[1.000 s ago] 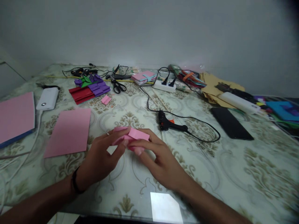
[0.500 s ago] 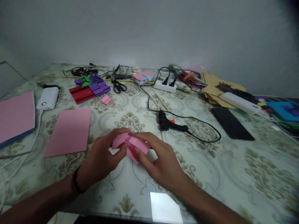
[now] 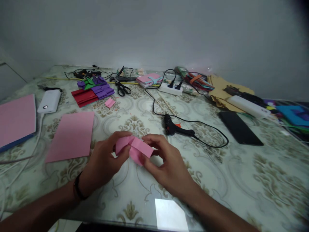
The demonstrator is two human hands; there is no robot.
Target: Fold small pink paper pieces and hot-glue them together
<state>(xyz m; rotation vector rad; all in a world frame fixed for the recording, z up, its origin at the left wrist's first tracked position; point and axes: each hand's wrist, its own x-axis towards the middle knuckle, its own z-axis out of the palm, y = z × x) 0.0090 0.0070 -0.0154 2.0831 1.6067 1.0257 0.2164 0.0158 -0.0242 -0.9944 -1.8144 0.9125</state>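
A folded piece of pink paper (image 3: 141, 146) is held between both hands, just above the patterned tabletop. My left hand (image 3: 106, 158) pinches its left part, thumb on the near side and fingers behind. My right hand (image 3: 166, 161) grips its right side, with the thumb at the lower edge and the fingers curled behind the far edge. Creases and a raised flap show on the paper. Left of my hands lies a flat pink sheet (image 3: 72, 135). Beyond my right hand rests a black glue gun (image 3: 177, 127) with its cord looping to the right.
Black scissors (image 3: 123, 88), folded purple paper (image 3: 103, 91) and red paper (image 3: 84, 97) lie toward the back. A white power strip (image 3: 171, 89) has plugs in it. A black phone (image 3: 238, 128) lies right; a white power bank (image 3: 50, 101) and pink stack (image 3: 16, 119) lie left.
My right fingers have shifted from the paper's middle fold to its right far edge, uncovering more of the top flap. My left hand keeps its pinch almost in place.
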